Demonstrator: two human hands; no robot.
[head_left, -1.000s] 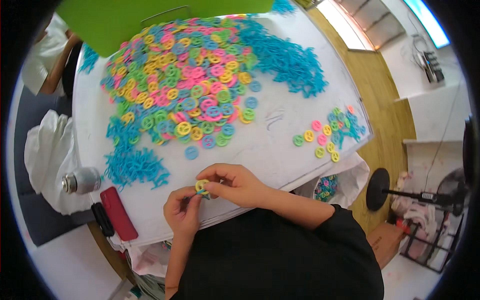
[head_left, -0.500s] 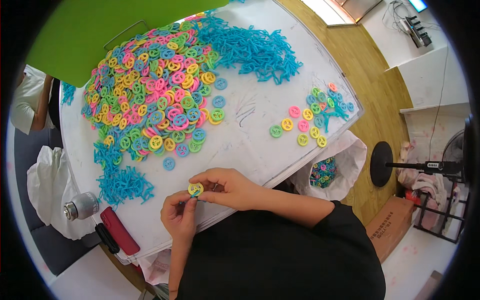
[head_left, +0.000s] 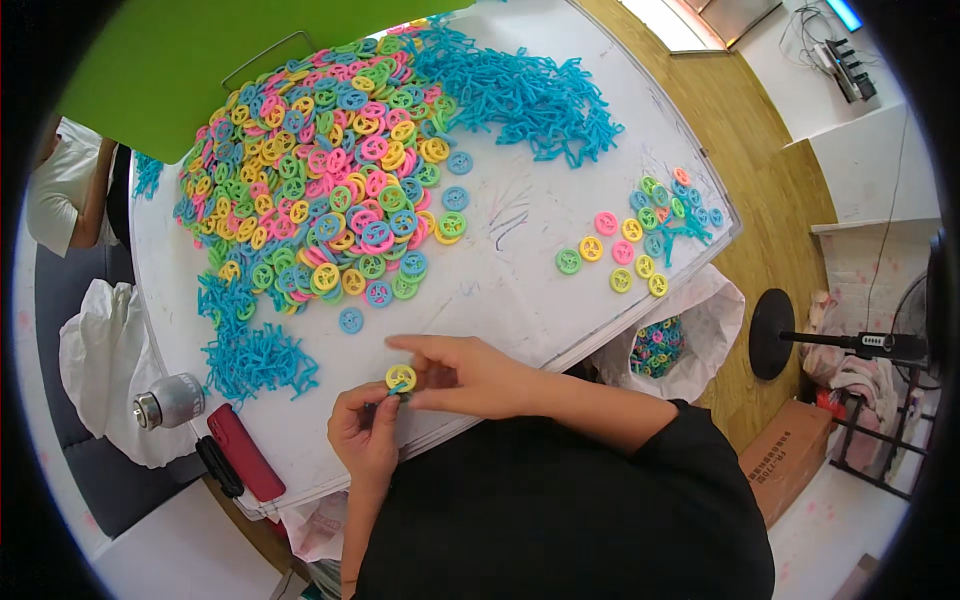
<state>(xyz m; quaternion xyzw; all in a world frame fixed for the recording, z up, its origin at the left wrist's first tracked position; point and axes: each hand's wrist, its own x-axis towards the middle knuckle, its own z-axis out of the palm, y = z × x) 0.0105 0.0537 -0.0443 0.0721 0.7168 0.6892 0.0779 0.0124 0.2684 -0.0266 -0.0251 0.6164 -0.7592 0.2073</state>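
Near the table's front edge, my left hand [head_left: 365,430] pinches a small blue plastic piece between thumb and fingers. At its tip sits a yellow spoked plastic wheel [head_left: 401,378], facing up. Just to the right is my right hand [head_left: 470,375], its index finger stretched out and its thumb apart, holding nothing. Beyond the hands lies a big heap of pink, yellow, green and blue wheels [head_left: 330,170], with a loose blue wheel [head_left: 351,320] closest to them. Blue plastic pieces are piled at the left [head_left: 260,360] and at the back [head_left: 530,100].
At the table's right, several loose wheels [head_left: 591,249] lie by a blue branched piece [head_left: 684,238]. A white bag [head_left: 715,325] of coloured parts hangs below that edge. A red phone [head_left: 245,455] and a metal flask [head_left: 170,402] are at the left. Another person's arm [head_left: 92,200] shows far left.
My right hand has opened, its fingers letting go of the yellow wheel. The wheel stays with my left hand. The whole view has shifted slightly.
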